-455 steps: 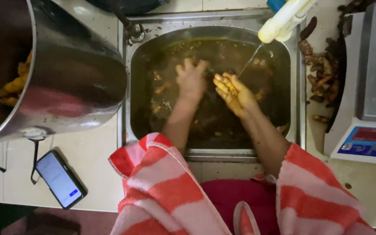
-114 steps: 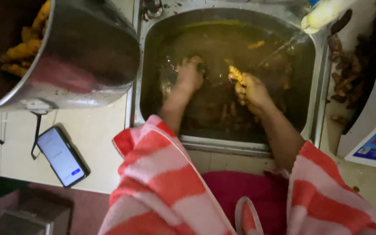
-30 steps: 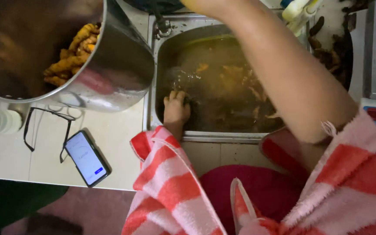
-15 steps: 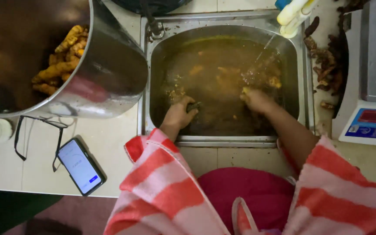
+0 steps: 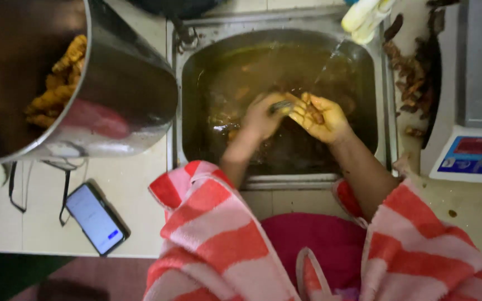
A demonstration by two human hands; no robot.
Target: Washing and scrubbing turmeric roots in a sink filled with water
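Sink (image 5: 389, 111) of steel holds murky brown water, and beside it a big steel pot (image 5: 124, 106) keeps yellow root pieces (image 5: 57, 83). Over the water, the right hand (image 5: 322, 117), half open, cups a small wet root (image 5: 314, 114). It looks light, firm and probably slippery, best gripped around its middle. The left hand (image 5: 260, 114) is curled, touching it.

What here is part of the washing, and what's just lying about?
In use: left hand, right hand, sink, water stream, yellow roots in the pot.
Lying about: phone, scale, cable.
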